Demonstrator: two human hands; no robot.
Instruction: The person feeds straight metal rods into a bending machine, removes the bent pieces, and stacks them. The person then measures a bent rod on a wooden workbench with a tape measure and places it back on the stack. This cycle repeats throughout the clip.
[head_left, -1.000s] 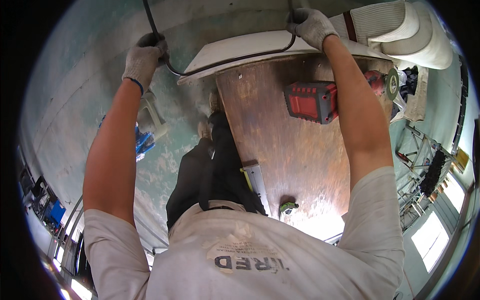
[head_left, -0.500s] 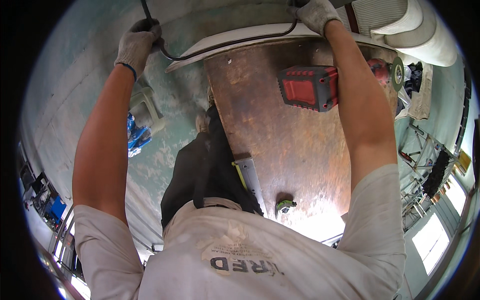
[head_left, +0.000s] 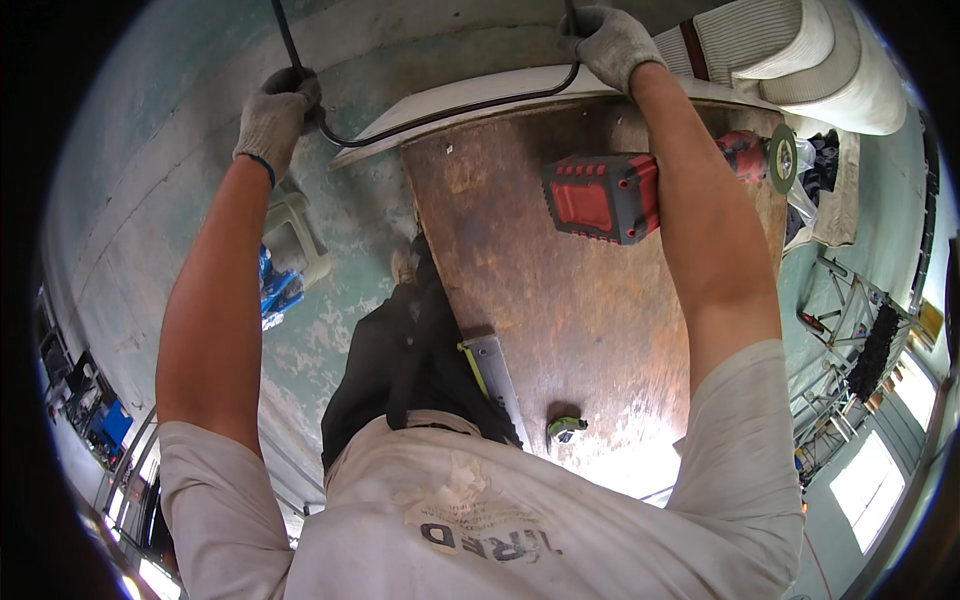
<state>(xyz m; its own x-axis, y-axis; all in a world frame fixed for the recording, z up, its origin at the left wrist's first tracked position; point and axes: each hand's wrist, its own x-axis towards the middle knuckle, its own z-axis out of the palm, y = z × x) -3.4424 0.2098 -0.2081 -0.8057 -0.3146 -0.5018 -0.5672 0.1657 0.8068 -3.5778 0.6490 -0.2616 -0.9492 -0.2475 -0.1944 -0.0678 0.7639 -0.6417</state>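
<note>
A thin dark rod [head_left: 450, 107], bent into a wide U, spans the space between my gloved hands past the far edge of the wooden table. Its left upright is gripped by my left hand [head_left: 278, 108], fingers wrapped round it near the bend. Around the right upright, just above the other bend, closes my right hand [head_left: 608, 45]. The upper ends of both uprights run out of the picture. Beneath my right forearm, a red and black cordless angle grinder [head_left: 598, 195] lies on the table; the forearm hides its middle, and its disc shows to the right.
The brown wooden table [head_left: 560, 300] carries a metal square [head_left: 490, 368] and a green tape measure [head_left: 567, 427] at its near side. A pale stool [head_left: 298, 240] with blue plastic stands on the floor at left. Ribbed cream cushions [head_left: 780, 50] lie beyond the far right corner.
Both hands still hold the bent rod. My right hand has shifted slightly left in the picture, and the table with its tools appears a little lower as the view tilts.
</note>
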